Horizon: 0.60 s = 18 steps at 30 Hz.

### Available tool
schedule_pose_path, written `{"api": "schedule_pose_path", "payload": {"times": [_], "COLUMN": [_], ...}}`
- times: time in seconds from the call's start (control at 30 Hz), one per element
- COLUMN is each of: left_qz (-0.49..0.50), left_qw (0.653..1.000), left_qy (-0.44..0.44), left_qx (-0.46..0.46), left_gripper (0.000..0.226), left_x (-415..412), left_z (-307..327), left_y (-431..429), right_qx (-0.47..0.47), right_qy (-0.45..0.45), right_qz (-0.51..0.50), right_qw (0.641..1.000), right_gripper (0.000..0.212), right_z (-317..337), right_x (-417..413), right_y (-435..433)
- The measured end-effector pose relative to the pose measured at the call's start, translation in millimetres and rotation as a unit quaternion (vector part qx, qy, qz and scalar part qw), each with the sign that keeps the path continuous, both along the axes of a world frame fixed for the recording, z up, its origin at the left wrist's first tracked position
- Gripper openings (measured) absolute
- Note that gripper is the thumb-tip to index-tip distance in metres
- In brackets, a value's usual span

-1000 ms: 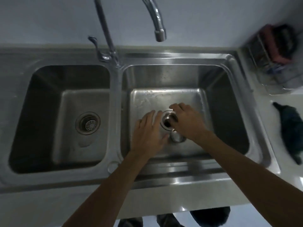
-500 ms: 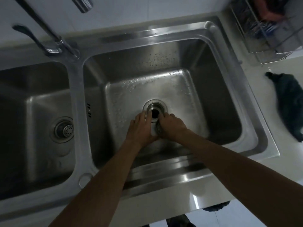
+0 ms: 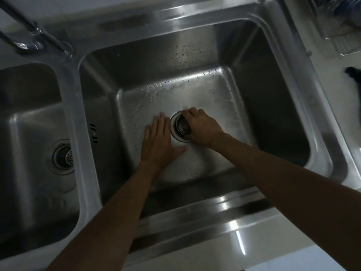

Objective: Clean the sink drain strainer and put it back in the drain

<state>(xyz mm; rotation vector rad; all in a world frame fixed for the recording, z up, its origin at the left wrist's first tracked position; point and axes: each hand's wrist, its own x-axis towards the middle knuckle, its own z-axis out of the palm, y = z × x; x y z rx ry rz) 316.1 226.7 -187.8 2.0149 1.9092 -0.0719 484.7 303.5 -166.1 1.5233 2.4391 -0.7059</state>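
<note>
The perforated metal strainer (image 3: pixel 183 126) sits in the drain ring (image 3: pixel 174 133) at the bottom of the right sink basin (image 3: pixel 273 118). My right hand (image 3: pixel 203 128) curls over the strainer's right side, fingers gripping its rim. My left hand (image 3: pixel 159 140) lies flat on the basin floor just left of the drain, fingers together and pointing away, thumb stretched toward the drain. It holds nothing. Water drops dot the basin floor and back wall.
The left basin (image 3: pixel 29 122) has its own drain with a strainer (image 3: pixel 63 156). The faucet base (image 3: pixel 37 39) stands at the upper left. A wire rack (image 3: pixel 336 22) and a dark cloth (image 3: pixel 354 75) lie on the counter to the right.
The drain was an open dark hole with both hands bunched just in front of it; now the strainer sits in it under my right hand, and my left hand has flattened beside it.
</note>
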Motion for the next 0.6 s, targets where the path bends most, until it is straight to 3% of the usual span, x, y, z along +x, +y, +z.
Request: {"api": "schedule_pose_path", "payload": {"times": [0.43, 0.6], "left_qz": [-0.003, -0.007], "left_qw": [1.0, 0.999], "left_qy": [0.016, 0.035], "left_qx": [-0.013, 0.014], "left_gripper": [0.116, 0.097], "left_x": [4, 4], "left_z": [3, 39], "left_y": [-1, -7], "right_qx": [0.023, 0.029], "right_qy": [-0.009, -0.02], "right_qz": [0.005, -0.001], "right_qw": [1.0, 0.999], "right_gripper": [0.09, 0.081], "right_z": [-2, 28], "right_x": [3, 9], "right_y": [-6, -15]}}
